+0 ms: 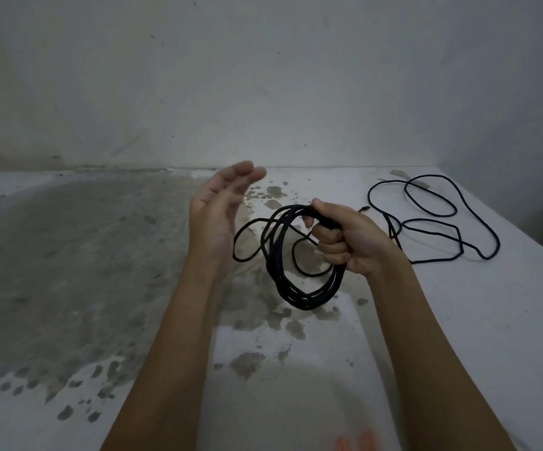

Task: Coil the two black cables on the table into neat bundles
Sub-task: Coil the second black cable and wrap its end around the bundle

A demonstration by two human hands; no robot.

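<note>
Black cord fills your right hand (350,237): the fist is closed around the top of a coiled cable (299,258), several loops gathered together where your fingers (330,239) wrap them and hanging below the hand in a rough oval. The coil is held up above the table (459,320), and its lowest loops hang over the stained middle of the surface; whether they touch the top you cannot tell from this angle. One looser loop of the same cable bows out to the left of the bundle, toward your other wrist, and a single strand curls inside the oval beneath your knuckles. Your left hand (218,206) is raised just beside the coil, palm turned toward it, fingers spread and slightly curved, gripping nothing and not touching the cord; its fingertips are blurred. The second cable (433,219) lies loose on the table to the right of your closed fist, sprawled in several wide, overlapping loops near the far right corner, uncoiled and flat on the surface. One of its strands runs in behind your right wrist, and a small end piece shows just beyond your knuckles. The tabletop is pale, with a large grey blotch on the left half and darker spots across the middle.
</note>
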